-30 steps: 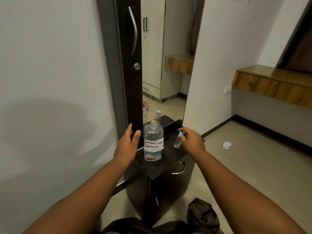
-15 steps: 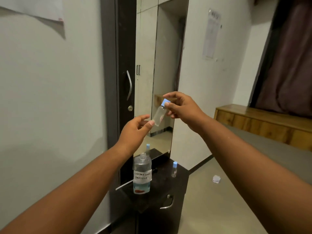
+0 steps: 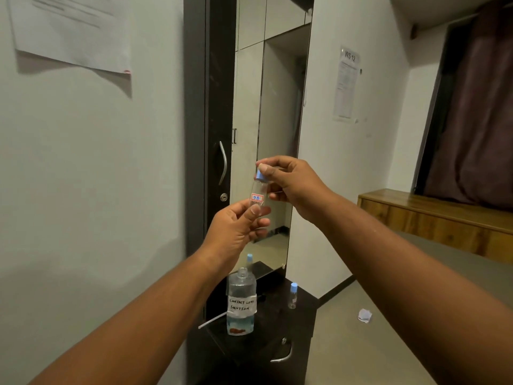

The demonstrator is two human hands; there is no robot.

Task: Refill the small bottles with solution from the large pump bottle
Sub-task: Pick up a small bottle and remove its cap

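Observation:
I hold a small clear bottle (image 3: pixel 257 196) upright in the air, with a red-framed label reading "17B". My left hand (image 3: pixel 239 228) grips its base. My right hand (image 3: pixel 291 182) pinches its blue cap (image 3: pixel 260 175) at the top. Below, on a dark cabinet top (image 3: pixel 277 326), stands the large clear bottle (image 3: pixel 241 301) labelled "CONTACT LENS SOLUTION", its neck open with no pump on it, about a third full of bluish liquid. A second small blue-capped bottle (image 3: pixel 293 295) stands upright to its right.
A tall mirror (image 3: pixel 273 129) rises behind the cabinet, beside a dark door with a metal handle (image 3: pixel 223 162). A white tube (image 3: pixel 211 320) lies left of the large bottle. Crumpled paper (image 3: pixel 364 315) lies on the floor. A wooden shelf (image 3: pixel 433 215) runs along the right wall.
My right hand lifted the small bottle from the cabinet top up to chest height. My left hand rose from beside the large bottle and took hold of the small bottle's base.

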